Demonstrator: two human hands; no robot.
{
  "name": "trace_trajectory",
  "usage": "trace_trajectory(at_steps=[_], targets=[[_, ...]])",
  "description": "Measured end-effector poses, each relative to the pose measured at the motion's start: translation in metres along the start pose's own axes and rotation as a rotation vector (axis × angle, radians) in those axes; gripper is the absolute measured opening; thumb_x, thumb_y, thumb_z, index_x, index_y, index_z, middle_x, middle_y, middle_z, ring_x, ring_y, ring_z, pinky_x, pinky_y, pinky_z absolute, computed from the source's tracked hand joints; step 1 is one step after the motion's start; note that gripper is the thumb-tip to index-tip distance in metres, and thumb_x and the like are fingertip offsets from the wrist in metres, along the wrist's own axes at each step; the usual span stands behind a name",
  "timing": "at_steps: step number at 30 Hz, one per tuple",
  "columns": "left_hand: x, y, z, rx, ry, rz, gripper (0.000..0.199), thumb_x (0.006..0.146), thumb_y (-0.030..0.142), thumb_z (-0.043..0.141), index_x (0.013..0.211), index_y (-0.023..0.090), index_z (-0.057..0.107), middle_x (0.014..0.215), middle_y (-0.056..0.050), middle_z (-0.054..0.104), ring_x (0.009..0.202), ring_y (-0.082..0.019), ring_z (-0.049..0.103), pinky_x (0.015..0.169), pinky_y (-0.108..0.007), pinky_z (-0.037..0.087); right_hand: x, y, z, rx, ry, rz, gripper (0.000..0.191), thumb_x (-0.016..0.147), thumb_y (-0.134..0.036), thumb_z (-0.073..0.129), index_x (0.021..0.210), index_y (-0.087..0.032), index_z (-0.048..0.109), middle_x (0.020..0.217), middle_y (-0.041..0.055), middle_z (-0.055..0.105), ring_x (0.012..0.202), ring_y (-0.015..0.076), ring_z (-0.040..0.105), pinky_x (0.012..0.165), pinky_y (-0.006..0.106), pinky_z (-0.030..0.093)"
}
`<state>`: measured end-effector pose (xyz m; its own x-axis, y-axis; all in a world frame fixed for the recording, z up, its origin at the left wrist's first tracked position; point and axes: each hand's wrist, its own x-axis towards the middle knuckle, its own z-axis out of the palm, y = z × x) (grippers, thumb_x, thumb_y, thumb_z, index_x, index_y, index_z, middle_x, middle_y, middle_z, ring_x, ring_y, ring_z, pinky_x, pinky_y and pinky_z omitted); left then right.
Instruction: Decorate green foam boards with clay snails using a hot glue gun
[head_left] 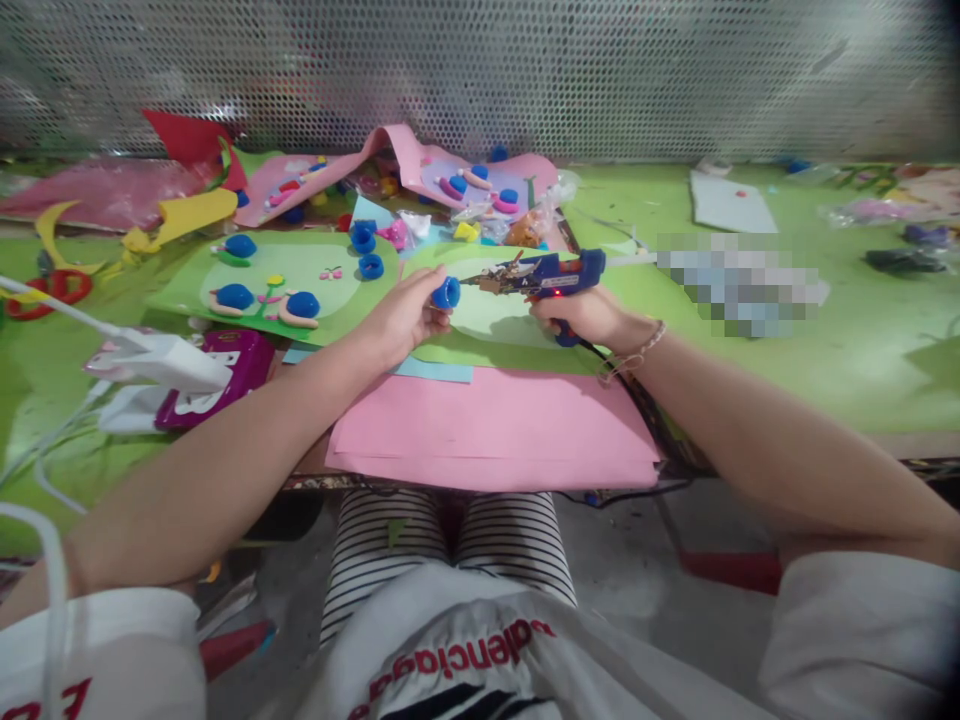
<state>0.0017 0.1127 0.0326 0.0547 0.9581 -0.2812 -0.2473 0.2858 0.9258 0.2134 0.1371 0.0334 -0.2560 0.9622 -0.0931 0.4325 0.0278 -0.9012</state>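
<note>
Blue cap pinched in the left hand, glue gun gripped in the right

A perforated metal panel (480,80) stands behind the green table (847,390), which spans the view. At the table's near edge lie pink sheets (491,430), with a green sheet (345,330) beyond them. On the left part of this sheet are figures with blue domed shells (233,297) and a small flower (274,283). To the left are a magenta power strip (244,360) with white plugs and the red-handled scissors (67,290).

The blue glue gun (551,274) is held level above the green sheet, its handle inside the closed right hand (589,315). Its body runs above the fist, a red light glows near the fingers, and a pale glue stick (630,258) extends from the back. The nozzle points towards the left hand (411,315), whose thumb and fingers close on the blue cap (448,293). The cap sits at the fingertips, on the side facing the gun, its open end towards the nozzle. Whether nozzle and cap touch is unclear. Loose blue caps (370,266) lie just beyond the left hand.
</note>
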Motion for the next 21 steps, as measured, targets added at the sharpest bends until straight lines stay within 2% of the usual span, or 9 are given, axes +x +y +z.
trace_trajectory(at_steps=[6, 10, 13, 16, 18, 21], targets=[[0.000, 0.000, -0.001, -0.030, 0.016, 0.023, 0.019, 0.086, 0.030, 0.058, 0.074, 0.018, 0.049, 0.061, 0.003, 0.054, 0.048, -0.008, 0.050, 0.052, -0.020, 0.044, 0.001, -0.001, 0.000, 0.061, 0.013, 0.030, 0.015, 0.061, -0.008, 0.056, 0.052, -0.018, 0.049, 0.045, -0.0024, 0.047, 0.039, 0.0075, 0.040, 0.039, 0.023, 0.031], [0.005, -0.001, -0.007, 0.006, 0.062, 0.174, 0.012, 0.082, 0.028, 0.062, 0.080, 0.019, 0.054, 0.072, 0.002, 0.057, 0.054, -0.008, 0.052, 0.052, -0.019, 0.044, 0.008, 0.002, -0.006, 0.266, 0.020, -0.016, 0.011, 0.058, -0.011, 0.059, 0.052, -0.018, 0.052, 0.046, -0.0025, 0.047, 0.039, 0.0065, 0.038, 0.037, 0.022, 0.027], [0.013, -0.004, -0.016, 0.182, 0.124, 0.354, 0.009, 0.082, 0.025, 0.061, 0.089, 0.021, 0.058, 0.083, 0.000, 0.060, 0.067, -0.010, 0.057, 0.056, -0.019, 0.044, 0.016, 0.005, -0.013, 0.375, 0.033, -0.075, 0.010, 0.059, -0.013, 0.061, 0.052, -0.017, 0.055, 0.045, -0.0021, 0.046, 0.038, 0.0062, 0.037, 0.037, 0.022, 0.024], [0.019, -0.006, -0.023, 0.399, 0.203, 0.512, 0.016, 0.079, 0.022, 0.064, 0.095, 0.020, 0.060, 0.095, -0.002, 0.063, 0.084, -0.014, 0.060, 0.067, -0.023, 0.048, 0.022, 0.007, -0.020, 0.475, 0.135, -0.077, 0.011, 0.062, -0.012, 0.061, 0.053, -0.016, 0.056, 0.052, 0.0011, 0.055, 0.039, 0.0062, 0.039, 0.036, 0.022, 0.027], [0.020, -0.007, -0.024, 0.531, 0.228, 0.606, 0.022, 0.076, 0.021, 0.067, 0.097, 0.019, 0.060, 0.099, -0.004, 0.065, 0.088, -0.015, 0.061, 0.074, -0.025, 0.049, 0.026, 0.009, -0.023, 0.527, 0.194, -0.057, 0.011, 0.064, -0.012, 0.059, 0.054, -0.015, 0.056, 0.057, 0.0027, 0.059, 0.038, 0.0058, 0.039, 0.036, 0.022, 0.028], [0.019, -0.008, -0.024, 0.705, 0.269, 0.693, 0.026, 0.073, 0.018, 0.069, 0.097, 0.018, 0.061, 0.100, -0.005, 0.067, 0.088, -0.016, 0.062, 0.074, -0.027, 0.049, 0.033, 0.013, -0.027, 0.566, 0.237, -0.039, 0.010, 0.065, -0.014, 0.059, 0.055, -0.014, 0.055, 0.058, 0.0029, 0.061, 0.038, 0.0052, 0.039, 0.036, 0.021, 0.029]])
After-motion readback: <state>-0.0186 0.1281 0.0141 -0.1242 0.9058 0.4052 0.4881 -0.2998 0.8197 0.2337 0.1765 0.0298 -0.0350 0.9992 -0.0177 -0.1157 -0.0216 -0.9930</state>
